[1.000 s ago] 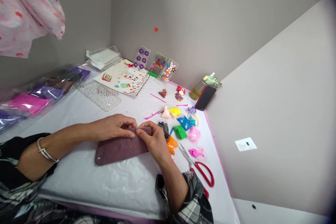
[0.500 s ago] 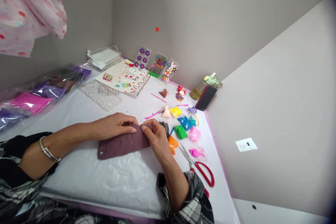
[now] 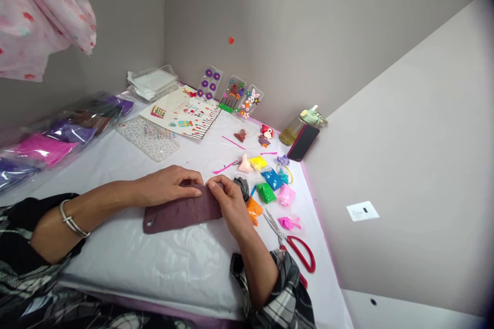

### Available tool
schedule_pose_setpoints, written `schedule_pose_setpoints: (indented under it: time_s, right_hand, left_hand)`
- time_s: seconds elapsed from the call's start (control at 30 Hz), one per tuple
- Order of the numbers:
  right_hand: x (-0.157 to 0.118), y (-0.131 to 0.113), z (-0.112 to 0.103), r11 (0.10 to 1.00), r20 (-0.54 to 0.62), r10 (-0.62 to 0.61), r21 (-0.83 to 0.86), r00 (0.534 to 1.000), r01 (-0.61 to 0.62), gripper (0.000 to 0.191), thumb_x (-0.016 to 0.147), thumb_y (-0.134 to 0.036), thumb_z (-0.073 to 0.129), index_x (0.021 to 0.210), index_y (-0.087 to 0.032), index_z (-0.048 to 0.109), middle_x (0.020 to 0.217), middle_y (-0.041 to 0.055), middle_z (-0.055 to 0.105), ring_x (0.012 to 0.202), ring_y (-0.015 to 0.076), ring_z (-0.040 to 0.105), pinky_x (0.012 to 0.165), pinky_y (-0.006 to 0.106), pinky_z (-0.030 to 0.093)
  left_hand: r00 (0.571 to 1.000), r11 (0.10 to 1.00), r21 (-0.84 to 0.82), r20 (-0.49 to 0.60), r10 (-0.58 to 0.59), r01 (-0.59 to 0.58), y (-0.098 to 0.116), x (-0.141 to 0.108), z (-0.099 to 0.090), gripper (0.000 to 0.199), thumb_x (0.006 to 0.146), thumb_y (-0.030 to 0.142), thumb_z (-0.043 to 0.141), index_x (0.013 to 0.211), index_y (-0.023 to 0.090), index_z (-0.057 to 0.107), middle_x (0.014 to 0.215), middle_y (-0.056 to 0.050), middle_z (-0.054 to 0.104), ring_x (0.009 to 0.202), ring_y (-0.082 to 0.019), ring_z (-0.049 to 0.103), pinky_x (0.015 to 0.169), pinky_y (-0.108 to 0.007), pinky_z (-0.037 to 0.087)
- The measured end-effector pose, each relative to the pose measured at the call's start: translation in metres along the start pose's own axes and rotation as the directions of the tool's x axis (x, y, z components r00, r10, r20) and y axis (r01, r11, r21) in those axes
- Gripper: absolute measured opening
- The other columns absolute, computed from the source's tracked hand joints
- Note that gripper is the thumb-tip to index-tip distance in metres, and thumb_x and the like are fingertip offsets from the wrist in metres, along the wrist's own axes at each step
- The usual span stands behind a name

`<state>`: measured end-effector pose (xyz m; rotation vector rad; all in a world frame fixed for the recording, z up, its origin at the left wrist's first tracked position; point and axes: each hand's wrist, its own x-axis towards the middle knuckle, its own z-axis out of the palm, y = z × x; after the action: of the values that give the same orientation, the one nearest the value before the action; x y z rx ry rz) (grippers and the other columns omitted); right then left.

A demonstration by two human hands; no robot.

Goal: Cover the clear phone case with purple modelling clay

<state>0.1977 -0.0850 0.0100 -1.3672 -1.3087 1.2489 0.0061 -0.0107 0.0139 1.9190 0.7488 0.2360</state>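
Observation:
A phone case [image 3: 181, 213] coated in dull purple-brown clay lies at the table's front, on white plastic sheeting. Its camera hole shows at the lower left corner. My left hand [image 3: 173, 185] grips its far edge, thumb on top and fingers curled behind. Close beside it, my right hand [image 3: 227, 200] pinches the same edge near the right end between thumb and fingers. The fingertips behind the case are hidden. Just right of my right hand are a dark grey clay packet [image 3: 242, 187] and an orange clay packet [image 3: 254, 210].
Red-handled scissors [image 3: 301, 254] lie at the right edge. Several clay packets [image 3: 266, 193] are spread beyond my right hand. A phone [image 3: 303, 143] leans on a bottle [image 3: 289, 136]. Decorated cases [image 3: 232, 93] stand against the wall. Bagged clay [image 3: 46, 150] lies at the left.
Both hands keep their hold on the case's far edge. My right thumb and fingers have shifted very slightly left along it. The case stays in place.

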Motion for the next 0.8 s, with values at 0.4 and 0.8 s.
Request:
schedule_pose_setpoints:
  time_s: [0.4,0.8]
  right_hand:
    - [-0.001,-0.004,0.005,0.998,0.001,0.036,-0.05,0.999,-0.036,0.018,0.082,-0.036,0.064,0.081,-0.018,0.063,0.066,-0.0039,0.048,0.061,0.0124,0.039,0.056,0.025,0.029]
    - [-0.001,-0.001,-0.009,0.999,-0.013,-0.041,0.027,0.999,0.041,0.022,0.093,-0.041,0.057,0.087,-0.02,0.063,0.074,-0.0018,0.05,0.068,0.0149,0.042,0.061,0.027,0.031]
  left_hand:
    - [1.0,1.0,-0.006,-0.022,-0.015,0.015,-0.002,0.002,0.002,0.023,0.085,0.039,0.059,0.089,0.018,0.068,0.078,0.001,0.066,0.075,-0.019,0.058,0.067,-0.026,0.04]
    - [0.997,1.0,-0.013,-0.07,-0.027,0.026,-0.003,0.001,-0.004,0.026,0.087,0.043,0.059,0.092,0.019,0.068,0.085,0.0,0.069,0.081,-0.02,0.061,0.071,-0.027,0.043]
